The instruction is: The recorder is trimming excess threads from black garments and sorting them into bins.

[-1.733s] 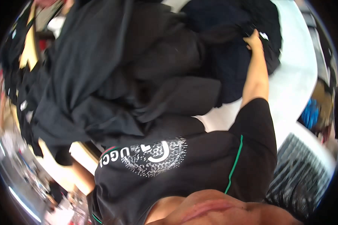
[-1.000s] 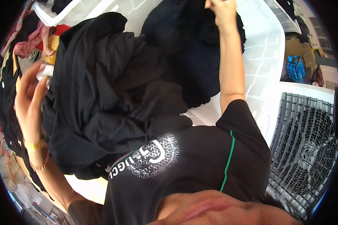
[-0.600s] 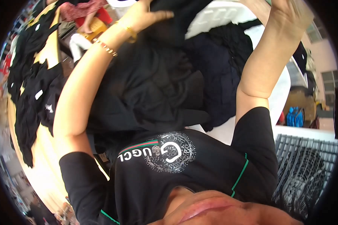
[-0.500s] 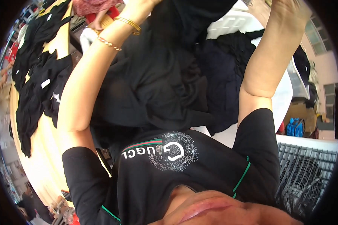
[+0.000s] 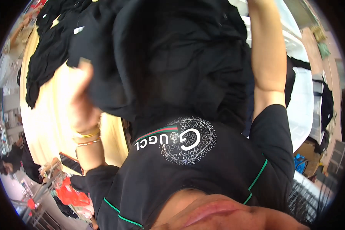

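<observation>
A worker in a black shirt (image 5: 226, 172) with green piping handles a broad black cloth (image 5: 180, 65) that fills the space in front of the chest, its upper end running out of view. The cloth is loose and rumpled, with no neat fold or flat spread showing, so the handling appears to be only partway along.

To the left of the cloth, dark garments (image 5: 46, 74) lie spread over a pale wooden table (image 5: 38, 134); by their look, those pieces are already set out. To the right of the cloth, more dark fabric (image 5: 290, 76) shows against a white plastic bin (image 5: 302, 115), apparently yet to be sorted through, though whether all of it sits inside cannot be told.

The left hand (image 5: 83, 105) is at the cloth's left edge, thumb upward and blurred; whether the fingers pinch the fabric or merely brush it is not clear. The right forearm (image 5: 268, 50) reaches up along the cloth's right side, and the right hand is beyond the top of the view, its hold unseen. That puts the cloth between the left hand and the right forearm, its near end close to the shirt. A red item (image 5: 67, 193) shows below and left of the cloth.
</observation>
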Action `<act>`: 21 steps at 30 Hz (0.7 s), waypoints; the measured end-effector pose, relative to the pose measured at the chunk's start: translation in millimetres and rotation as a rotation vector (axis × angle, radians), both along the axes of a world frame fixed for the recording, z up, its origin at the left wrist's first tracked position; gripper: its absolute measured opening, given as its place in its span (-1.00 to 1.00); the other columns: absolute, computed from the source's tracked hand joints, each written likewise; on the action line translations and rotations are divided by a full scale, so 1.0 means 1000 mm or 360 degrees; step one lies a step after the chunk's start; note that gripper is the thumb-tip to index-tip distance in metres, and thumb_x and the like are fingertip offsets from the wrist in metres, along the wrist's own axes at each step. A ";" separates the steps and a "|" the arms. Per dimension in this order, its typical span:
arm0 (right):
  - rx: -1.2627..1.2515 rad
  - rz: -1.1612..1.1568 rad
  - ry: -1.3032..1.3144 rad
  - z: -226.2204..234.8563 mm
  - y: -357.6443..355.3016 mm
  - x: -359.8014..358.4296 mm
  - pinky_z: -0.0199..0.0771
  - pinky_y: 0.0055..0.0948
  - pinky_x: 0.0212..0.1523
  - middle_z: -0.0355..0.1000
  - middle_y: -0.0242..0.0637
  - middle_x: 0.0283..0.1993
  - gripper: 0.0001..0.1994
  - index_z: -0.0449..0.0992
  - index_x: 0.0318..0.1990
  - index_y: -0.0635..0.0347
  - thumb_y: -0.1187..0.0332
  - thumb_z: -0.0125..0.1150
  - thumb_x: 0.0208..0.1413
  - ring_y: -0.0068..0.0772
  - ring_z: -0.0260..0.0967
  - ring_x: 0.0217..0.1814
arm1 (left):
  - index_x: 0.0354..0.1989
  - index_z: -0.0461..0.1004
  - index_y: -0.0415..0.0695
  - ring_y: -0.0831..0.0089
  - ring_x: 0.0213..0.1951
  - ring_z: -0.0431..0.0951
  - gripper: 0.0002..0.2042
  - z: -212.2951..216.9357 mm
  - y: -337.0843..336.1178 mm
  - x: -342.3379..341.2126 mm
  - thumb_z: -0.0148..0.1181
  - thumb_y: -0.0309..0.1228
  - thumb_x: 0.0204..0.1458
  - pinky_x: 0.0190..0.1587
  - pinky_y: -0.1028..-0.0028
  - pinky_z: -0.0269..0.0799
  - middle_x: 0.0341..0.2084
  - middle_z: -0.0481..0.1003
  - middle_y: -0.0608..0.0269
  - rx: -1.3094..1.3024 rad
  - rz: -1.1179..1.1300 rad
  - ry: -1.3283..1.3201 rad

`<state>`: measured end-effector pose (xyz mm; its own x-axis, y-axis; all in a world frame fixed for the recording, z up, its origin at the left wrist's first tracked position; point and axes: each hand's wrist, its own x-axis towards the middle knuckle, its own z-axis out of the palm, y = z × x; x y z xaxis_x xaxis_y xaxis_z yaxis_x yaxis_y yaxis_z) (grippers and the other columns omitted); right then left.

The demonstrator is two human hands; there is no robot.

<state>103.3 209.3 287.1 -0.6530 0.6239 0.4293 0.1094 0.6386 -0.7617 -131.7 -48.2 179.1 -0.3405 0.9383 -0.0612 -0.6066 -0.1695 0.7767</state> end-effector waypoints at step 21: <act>0.0297 0.0215 -0.0513 -0.115 -0.107 0.050 0.51 -0.46 -0.33 0.49 -0.31 -0.21 -0.58 0.57 -0.09 0.12 0.62 0.33 -0.22 -0.30 0.51 -0.31 | -0.15 0.50 -0.28 0.48 -0.25 0.50 -0.80 0.015 0.108 0.042 0.14 -0.42 0.14 -0.20 0.55 0.39 -0.28 0.51 0.21 0.0301 -0.0645 0.2152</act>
